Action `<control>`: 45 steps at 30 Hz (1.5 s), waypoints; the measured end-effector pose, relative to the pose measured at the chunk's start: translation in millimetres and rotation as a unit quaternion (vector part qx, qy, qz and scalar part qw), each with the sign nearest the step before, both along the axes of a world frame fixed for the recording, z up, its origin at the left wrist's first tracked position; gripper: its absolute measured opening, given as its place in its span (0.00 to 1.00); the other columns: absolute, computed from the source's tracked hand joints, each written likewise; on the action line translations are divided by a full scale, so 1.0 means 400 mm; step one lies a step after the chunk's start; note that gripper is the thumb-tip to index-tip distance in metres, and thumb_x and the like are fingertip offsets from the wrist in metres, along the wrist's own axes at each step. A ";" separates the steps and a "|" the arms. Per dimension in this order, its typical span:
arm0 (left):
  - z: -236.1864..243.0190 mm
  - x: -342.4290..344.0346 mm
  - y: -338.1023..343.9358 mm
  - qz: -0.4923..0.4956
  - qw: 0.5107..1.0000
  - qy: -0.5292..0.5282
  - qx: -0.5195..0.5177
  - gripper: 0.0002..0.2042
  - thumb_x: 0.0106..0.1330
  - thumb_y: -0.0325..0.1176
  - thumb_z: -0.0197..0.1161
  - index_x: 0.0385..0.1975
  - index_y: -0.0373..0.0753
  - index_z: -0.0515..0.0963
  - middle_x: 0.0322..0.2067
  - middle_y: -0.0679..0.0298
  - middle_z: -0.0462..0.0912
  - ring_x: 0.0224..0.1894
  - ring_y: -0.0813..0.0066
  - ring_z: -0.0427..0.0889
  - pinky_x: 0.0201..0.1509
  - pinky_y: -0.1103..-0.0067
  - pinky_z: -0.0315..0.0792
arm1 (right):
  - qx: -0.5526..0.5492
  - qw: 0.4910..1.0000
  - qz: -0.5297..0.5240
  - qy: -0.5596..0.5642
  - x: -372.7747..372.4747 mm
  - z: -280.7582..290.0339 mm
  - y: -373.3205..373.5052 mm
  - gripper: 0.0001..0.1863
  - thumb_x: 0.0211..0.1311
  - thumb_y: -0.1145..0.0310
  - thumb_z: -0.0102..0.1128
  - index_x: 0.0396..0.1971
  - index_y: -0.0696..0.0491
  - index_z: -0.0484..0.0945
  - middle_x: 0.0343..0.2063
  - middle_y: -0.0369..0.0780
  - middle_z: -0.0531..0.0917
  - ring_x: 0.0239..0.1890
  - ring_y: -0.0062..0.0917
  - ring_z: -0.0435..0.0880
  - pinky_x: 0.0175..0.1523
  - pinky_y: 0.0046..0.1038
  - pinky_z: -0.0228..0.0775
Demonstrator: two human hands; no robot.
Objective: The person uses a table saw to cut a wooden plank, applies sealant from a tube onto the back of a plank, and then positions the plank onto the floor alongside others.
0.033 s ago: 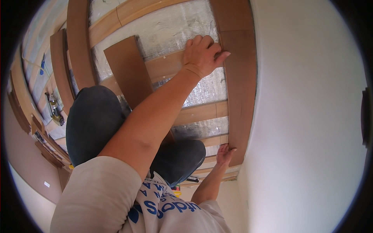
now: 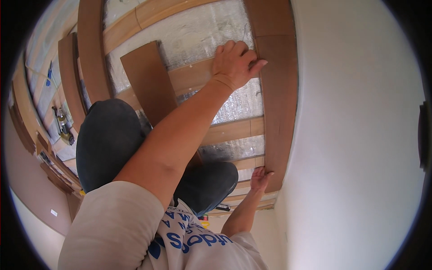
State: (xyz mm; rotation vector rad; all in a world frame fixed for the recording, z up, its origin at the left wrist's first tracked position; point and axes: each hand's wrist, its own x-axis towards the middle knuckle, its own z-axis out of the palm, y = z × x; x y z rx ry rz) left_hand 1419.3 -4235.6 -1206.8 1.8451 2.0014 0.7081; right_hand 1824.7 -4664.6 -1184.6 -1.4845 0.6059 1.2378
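A long brown floorboard (image 2: 280, 99) runs along the white wall at the right, lying across pale wooden battens. My left hand (image 2: 236, 63) is at its inner edge, fingers curled and thumb resting on the board's face. Lower down, my right hand (image 2: 259, 179) grips the same edge near the board's near end, its thumb over the face and its fingers mostly hidden. A shorter loose brown board (image 2: 150, 81) lies across the battens left of my left forearm, partly covered by that arm.
Silver foil sheeting (image 2: 204, 31) shows between the battens (image 2: 234, 130). Further brown boards (image 2: 93, 49) lie at the left. Beyond them are a drill-like tool (image 2: 64, 128), a blue-handled tool (image 2: 49, 74) and stacked board pieces. The white wall (image 2: 355, 135) stands close on the right. My bent knees are between the boards.
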 end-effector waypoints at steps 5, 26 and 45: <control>-0.002 0.001 0.002 0.001 1.000 -0.013 -0.003 0.15 0.64 0.56 0.69 0.26 0.52 0.85 0.37 0.70 0.78 0.48 0.65 0.74 0.53 0.64 0.66 | -0.114 0.989 0.096 0.011 0.027 0.042 0.009 0.36 0.67 0.30 0.56 0.45 0.52 0.83 0.32 0.36 0.89 0.39 0.27 0.89 0.43 0.29 0.80; -0.001 -0.006 0.000 0.015 0.999 -0.006 0.035 0.15 0.62 0.54 0.71 0.24 0.52 0.84 0.33 0.70 0.78 0.42 0.65 0.75 0.45 0.66 0.67 | 0.345 0.209 0.658 -0.636 -0.327 -0.014 0.801 0.21 0.79 0.61 0.45 0.56 0.61 0.79 0.66 0.58 0.72 0.64 0.57 0.75 0.67 0.57 0.68; 0.008 -0.001 0.000 -0.006 1.000 0.015 0.006 0.17 0.61 0.56 0.72 0.23 0.52 0.81 0.35 0.71 0.76 0.43 0.66 0.73 0.48 0.67 0.63 | 0.303 0.198 0.657 -0.661 -0.340 -0.012 0.800 0.21 0.79 0.59 0.46 0.57 0.58 0.81 0.66 0.53 0.74 0.66 0.49 0.76 0.70 0.52 0.68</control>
